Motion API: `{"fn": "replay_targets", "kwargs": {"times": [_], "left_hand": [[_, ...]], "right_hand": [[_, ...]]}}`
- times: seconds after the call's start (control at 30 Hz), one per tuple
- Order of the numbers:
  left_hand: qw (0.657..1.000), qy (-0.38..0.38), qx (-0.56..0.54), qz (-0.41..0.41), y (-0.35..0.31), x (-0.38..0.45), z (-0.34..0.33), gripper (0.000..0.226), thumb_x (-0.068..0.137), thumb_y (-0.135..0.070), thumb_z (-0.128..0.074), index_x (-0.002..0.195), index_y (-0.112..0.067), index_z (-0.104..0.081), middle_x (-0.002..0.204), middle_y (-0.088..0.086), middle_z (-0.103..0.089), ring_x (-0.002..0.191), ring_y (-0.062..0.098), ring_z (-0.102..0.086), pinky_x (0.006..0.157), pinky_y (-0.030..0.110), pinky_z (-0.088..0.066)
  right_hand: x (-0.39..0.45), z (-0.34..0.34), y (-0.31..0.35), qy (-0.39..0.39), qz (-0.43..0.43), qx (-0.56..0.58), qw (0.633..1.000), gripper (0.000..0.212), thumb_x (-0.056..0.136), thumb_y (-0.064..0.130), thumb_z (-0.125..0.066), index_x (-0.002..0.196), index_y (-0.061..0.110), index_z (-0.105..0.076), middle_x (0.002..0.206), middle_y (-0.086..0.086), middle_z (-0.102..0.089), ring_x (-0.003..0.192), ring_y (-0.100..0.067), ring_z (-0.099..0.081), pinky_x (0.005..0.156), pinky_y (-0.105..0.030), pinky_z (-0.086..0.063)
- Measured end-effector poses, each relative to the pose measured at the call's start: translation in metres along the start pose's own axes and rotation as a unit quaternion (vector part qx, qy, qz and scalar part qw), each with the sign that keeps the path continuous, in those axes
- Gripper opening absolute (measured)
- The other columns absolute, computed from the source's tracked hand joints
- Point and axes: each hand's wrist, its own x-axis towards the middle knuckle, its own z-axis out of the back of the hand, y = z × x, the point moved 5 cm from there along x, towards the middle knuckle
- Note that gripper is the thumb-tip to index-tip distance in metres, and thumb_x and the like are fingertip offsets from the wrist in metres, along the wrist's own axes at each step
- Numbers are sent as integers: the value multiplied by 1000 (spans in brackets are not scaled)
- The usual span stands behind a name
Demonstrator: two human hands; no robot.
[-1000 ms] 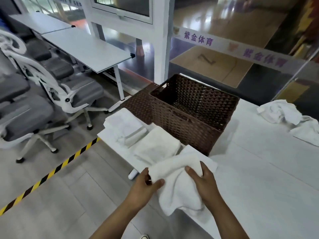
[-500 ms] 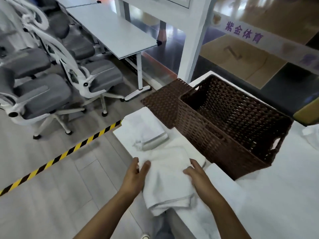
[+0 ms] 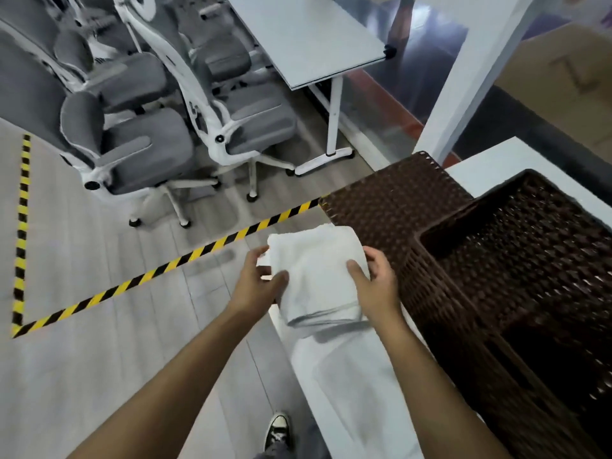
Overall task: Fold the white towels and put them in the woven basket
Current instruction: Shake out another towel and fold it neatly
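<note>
both hands' fingers (image 3: 356, 271) curled, gripping folded towel (image 3: 314, 273)

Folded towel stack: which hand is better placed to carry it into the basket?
Right, probably. The right hand grips the towel stack on the side next to the woven basket. The left hand holds the far side, over the table edge, so it would need to cross over.

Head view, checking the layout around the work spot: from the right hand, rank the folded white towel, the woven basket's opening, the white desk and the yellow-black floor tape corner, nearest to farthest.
From the right hand:
1. Folded white towel, in its grip, to its left.
2. Woven basket opening, to the right.
3. White desk, far ahead across the floor.
4. Floor tape corner, far left.
The last two are close to call.
</note>
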Motion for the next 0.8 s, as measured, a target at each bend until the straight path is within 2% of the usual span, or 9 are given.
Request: {"fn": "replay_targets", "kwargs": {"times": [0.1, 0.17, 0.23, 0.3, 0.37, 0.47, 0.53, 0.67, 0.8], "left_hand": [[997, -30, 69, -27, 4, 19, -5, 64, 91, -20, -69, 143, -34, -35, 117, 5, -64, 95, 12, -66, 79, 45, -61], [992, -39, 118, -32, 12, 25, -7, 73, 91, -18, -71, 149, -32, -30, 123, 2, -61, 98, 13, -65, 81, 36, -57], [983, -34, 172, -52, 21, 24, -9, 84, 87, -18, -75, 153, -35, -25, 136, 2, -51, 112, 21, -60, 91, 41, -55], [961, -42, 259, -82, 26, 18, -12, 94, 85, -21, -78, 156, -37, -19, 149, 4, -35, 126, 27, -50, 101, 45, -50], [929, -65, 347, -111, 26, 10, -14, 96, 85, -25, -78, 157, -37, -16, 160, 5, -21, 134, 30, -41, 98, 44, -51], [859, -59, 464, -206, 24, 1, -19, 70, 85, -25, -76, 146, -34, -43, 163, 9, -23, 133, 39, -41, 92, 49, -54], [815, -36, 534, -223, 31, 1, -21, 52, 90, -30, -69, 140, -27, -52, 162, 14, -28, 137, 46, -38, 98, 54, -49], [797, 25, 581, -165, 39, 3, -22, 58, 101, -46, -46, 155, -28, -32, 167, 10, -13, 151, 42, -16, 115, 52, -31], [786, 34, 572, -232, 19, -9, -22, 52, 96, -42, -57, 145, -26, -48, 161, 12, -32, 146, 43, -31, 109, 53, -37]], "right_hand": [[24, -15, -8, 18, 4, -57, 998, 41, 97, 19, -67, 136, 20, -53, 124, -1, -64, 100, 1, -63, 77, -9, -50], [27, -23, -23, 54, -12, -91, 994, 61, 96, 18, -67, 150, 21, -39, 141, -1, -53, 121, -9, -56, 99, -21, -48], [24, -26, -36, 57, 20, -187, 981, 73, 92, 20, -68, 156, 25, -32, 151, 1, -42, 138, -14, -41, 113, -32, -38], [16, -25, -42, 31, 80, -272, 959, 74, 90, 22, -69, 156, 26, -35, 152, -1, -40, 140, -20, -39, 115, -38, -37], [7, -23, -41, -4, 134, -327, 935, 69, 89, 24, -69, 152, 26, -42, 150, -1, -42, 136, -24, -43, 110, -42, -41], [0, -28, -42, 3, 179, -393, 902, 56, 92, 27, -64, 147, 27, -49, 156, -1, -42, 139, -24, -42, 110, -44, -40], [-2, -31, -47, 36, 162, -420, 892, 52, 97, 31, -57, 148, 29, -48, 160, 2, -38, 142, -23, -40, 113, -45, -37], [-5, -34, -46, 64, 134, -431, 890, 58, 98, 34, -54, 154, 30, -39, 165, 2, -30, 147, -23, -34, 117, -44, -31], [-23, -28, -30, 39, 126, -426, 895, 60, 97, 30, -56, 155, 29, -37, 164, 1, -31, 146, -21, -32, 117, -42, -31]]}}
